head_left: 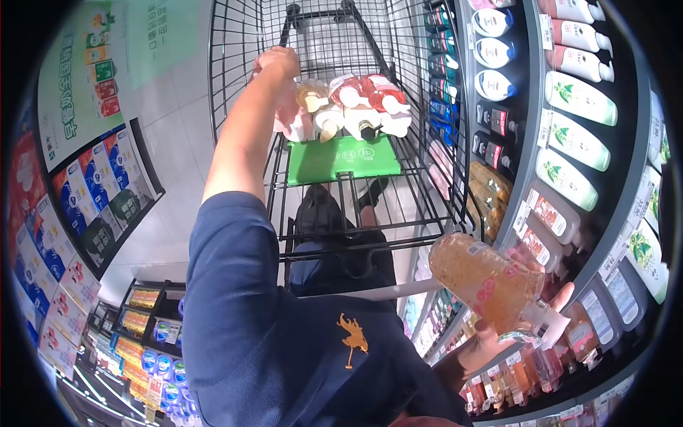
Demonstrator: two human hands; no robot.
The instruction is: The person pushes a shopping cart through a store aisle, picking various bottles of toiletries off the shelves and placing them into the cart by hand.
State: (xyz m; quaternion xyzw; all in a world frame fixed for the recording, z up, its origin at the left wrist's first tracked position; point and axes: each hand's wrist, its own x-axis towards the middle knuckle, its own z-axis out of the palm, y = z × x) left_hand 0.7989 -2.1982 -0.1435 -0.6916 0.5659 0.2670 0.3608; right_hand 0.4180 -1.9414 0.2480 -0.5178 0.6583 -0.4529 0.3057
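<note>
pink-flowered amber bottle (484,281) gripped, tilted, in the right hand (477,347) beside the shelf (533,78)
handling it seems the step; moving it calls for steady support near the cap (552,325). left hand (277,62) curled at the shopping cart (341,250), its hold unclear.

Before the person stands a shopping cart (245,43), bottles (356,121) lying close together inside it, just beyond a panel (341,162), with the left grip (277,62) beside them. Right of the cart, the right grip (509,334) holds another bottle (487,277) near a stocked shelf (535,78); boxes (43,270) stand left, a display rack (162,306) at the view's lower left.
</note>
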